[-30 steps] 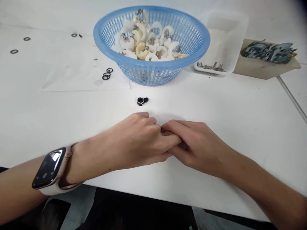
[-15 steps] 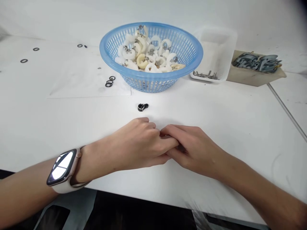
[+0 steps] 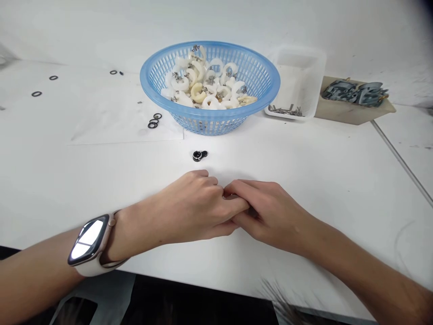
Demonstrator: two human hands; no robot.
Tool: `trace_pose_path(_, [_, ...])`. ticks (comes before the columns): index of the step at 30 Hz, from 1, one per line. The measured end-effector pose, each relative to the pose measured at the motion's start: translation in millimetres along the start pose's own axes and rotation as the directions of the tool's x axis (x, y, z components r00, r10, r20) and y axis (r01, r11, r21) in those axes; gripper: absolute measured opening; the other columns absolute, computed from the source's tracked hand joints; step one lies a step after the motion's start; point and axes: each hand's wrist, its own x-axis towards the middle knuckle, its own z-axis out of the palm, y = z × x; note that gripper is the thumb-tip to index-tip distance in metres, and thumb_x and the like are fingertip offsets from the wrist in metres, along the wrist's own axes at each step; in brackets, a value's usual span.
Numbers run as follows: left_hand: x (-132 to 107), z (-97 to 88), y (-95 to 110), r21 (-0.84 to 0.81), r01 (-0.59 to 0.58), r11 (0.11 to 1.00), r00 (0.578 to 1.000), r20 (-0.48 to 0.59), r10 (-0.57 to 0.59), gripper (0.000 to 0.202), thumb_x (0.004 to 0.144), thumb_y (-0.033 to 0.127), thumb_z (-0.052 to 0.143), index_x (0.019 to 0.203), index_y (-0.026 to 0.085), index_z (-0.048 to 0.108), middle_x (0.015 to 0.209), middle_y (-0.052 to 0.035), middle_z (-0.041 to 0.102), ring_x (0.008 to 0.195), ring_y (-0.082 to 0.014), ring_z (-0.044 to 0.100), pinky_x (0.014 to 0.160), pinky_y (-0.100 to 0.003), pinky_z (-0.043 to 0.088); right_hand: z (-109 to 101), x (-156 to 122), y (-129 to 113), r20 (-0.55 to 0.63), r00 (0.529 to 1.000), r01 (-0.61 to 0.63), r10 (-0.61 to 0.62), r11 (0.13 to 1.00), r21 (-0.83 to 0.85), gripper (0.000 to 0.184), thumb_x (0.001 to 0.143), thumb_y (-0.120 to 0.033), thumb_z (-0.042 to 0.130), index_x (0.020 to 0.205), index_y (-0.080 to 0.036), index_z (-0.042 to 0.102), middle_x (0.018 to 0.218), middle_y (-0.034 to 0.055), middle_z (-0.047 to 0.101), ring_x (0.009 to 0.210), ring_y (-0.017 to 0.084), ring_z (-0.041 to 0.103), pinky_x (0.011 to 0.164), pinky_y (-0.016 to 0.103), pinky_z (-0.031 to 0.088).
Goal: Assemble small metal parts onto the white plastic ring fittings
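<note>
My left hand [image 3: 189, 207] and my right hand [image 3: 270, 210] rest on the white table [image 3: 321, 171] near its front edge, fingers curled and pressed together where the two hands meet. Whatever lies between the fingers is hidden. A smartwatch [image 3: 88, 243] sits on my left wrist. Just beyond the hands lies a small black and silver part [image 3: 199, 155]. Farther back stands a blue plastic basket [image 3: 209, 113] filled with white curved plastic pieces [image 3: 206, 85] fitted with metal bits.
Three black rings [image 3: 153, 121] lie left of the basket, more rings [image 3: 36, 94] at far left. A clear tray [image 3: 297, 81] with metal pins and a cardboard box [image 3: 352, 110] of grey metal parts stand at the right. A paper sheet [image 3: 115, 122] lies on the table.
The hands have stayed joined in the same spot. The camera has tilted, so the basket and boxes sit lower and smaller in view.
</note>
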Motion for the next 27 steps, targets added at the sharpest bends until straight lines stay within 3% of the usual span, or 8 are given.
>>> trace_pose_path(27, [1.7, 3.1, -1.4, -0.021, 0.000, 1.000, 1.000, -0.016, -0.001, 0.006, 0.089, 0.027, 0.045, 0.085, 0.023, 0.045, 0.066, 0.0053, 0.053, 0.052, -0.0156, 0.044, 0.056, -0.034, 0.038, 0.4, -0.7, -0.8, -0.013, 1.000, -0.011, 0.011, 1.000, 0.008, 0.009, 0.083, -0.012, 0.050, 0.086, -0.021, 0.052, 0.078, -0.0055, 0.058, 0.066, 0.011, 0.048, 0.058, 0.026, 0.035])
